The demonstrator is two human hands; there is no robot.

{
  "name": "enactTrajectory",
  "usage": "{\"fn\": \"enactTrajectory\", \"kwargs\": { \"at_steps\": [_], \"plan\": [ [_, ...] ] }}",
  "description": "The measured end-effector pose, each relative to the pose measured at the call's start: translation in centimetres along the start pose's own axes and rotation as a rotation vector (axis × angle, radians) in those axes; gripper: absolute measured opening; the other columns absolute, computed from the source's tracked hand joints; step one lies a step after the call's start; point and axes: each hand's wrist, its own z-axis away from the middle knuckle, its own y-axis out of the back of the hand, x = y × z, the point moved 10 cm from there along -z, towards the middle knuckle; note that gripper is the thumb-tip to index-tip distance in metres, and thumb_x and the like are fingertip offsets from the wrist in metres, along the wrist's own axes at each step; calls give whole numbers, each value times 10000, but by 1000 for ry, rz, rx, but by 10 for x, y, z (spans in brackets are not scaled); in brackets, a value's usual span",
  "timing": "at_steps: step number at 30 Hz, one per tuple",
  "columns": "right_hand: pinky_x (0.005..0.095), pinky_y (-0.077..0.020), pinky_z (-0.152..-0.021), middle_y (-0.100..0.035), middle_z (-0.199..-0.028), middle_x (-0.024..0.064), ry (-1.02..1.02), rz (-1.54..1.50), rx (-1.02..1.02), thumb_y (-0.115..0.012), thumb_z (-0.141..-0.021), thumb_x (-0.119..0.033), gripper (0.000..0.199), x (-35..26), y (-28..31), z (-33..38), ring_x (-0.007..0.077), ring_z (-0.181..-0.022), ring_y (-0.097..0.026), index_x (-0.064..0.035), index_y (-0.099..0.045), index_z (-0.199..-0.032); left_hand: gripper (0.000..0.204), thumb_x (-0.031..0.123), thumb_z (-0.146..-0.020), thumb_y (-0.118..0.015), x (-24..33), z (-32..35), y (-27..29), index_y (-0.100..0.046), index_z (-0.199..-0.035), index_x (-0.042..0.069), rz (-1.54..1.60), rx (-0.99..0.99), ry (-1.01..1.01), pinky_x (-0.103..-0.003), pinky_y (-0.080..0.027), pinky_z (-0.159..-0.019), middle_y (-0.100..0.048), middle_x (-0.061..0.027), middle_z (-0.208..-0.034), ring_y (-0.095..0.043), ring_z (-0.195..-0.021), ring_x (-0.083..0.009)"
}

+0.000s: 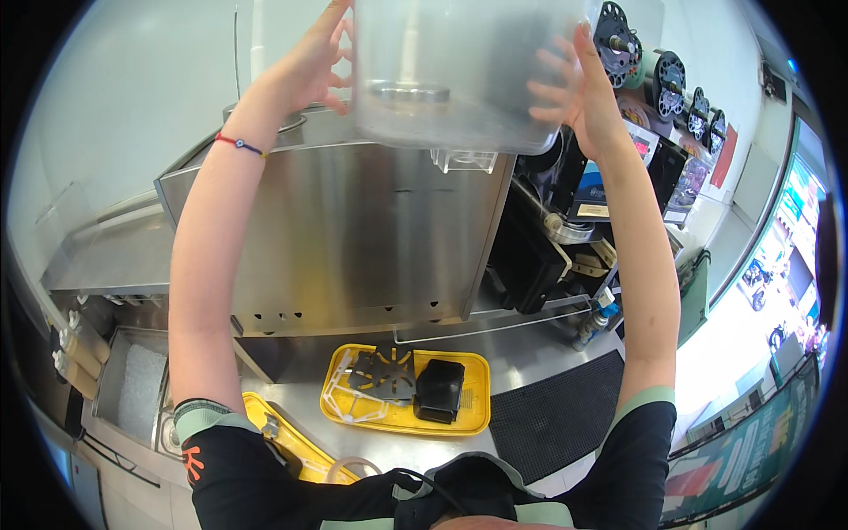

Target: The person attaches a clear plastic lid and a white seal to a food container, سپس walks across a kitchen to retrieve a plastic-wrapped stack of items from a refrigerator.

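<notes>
Where the two hands meet the load, one clear plastic container, rectangular (pixel 459 97), stands between the fingers, its upper part cut off by the frame.

Left hand (pixel 309 66): fingers (pixel 334 79) spread, alongside the container's left wall; firm contact cannot be told.
Right hand (pixel 594 110): fingers (pixel 549 88) spread, seen through the clear plastic at the right wall.

Below the fingers: one stainless steel housing (pixel 353 230), which the container overlaps in view; whether it rests there or is held clear cannot be told.
Just under the container, between the two sets of fingers: one small clear bracket (pixel 464 162).
Well below the fingers, on the metal surface (pixel 291 389): one yellow tray (pixel 475 399), holding a black angular part (pixel 439 390), a dark slotted plate (pixel 389 375) and a white frame (pixel 371 413).
Far below the right fingers: one black mat (pixel 556 415).

Progress, by judgement: done, the container is between both hands and the smaller parts are collected in the tray. Outstanding, the container is not yet released, and the tray parts lie loose, unfitted. Whether the container is coming off or going on cannot be told.
</notes>
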Motion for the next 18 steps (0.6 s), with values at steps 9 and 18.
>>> {"fn": "enactTrajectory", "kwargs": {
  "at_steps": [9, 18],
  "plan": [
    [433, -358, -986, -364, -1394, 183, -2, 104, -35, -387, -823, -702, 908, 3, 7, 11, 322, -1203, -458, -46, -221, -1428, 1010, 815, -746, -276, 13, 30, -19, -145, -1457, 109, -287, 283, -42, -581, -255, -1016, -204, -180, -1474, -247, -1335, -390],
    [454, -308, -1020, -365, -1399, 167, 31, -88, -21, -224, -838, -741, 914, 9, 11, 7, 322, -1252, -397, -31, -258, -1412, 1183, 900, -656, -240, 4, 25, 11, 31, -1451, 66, -387, 317, 54, -634, -94, -1043, 21, -265, -1481, -54, -1348, -485]
  ]
}}
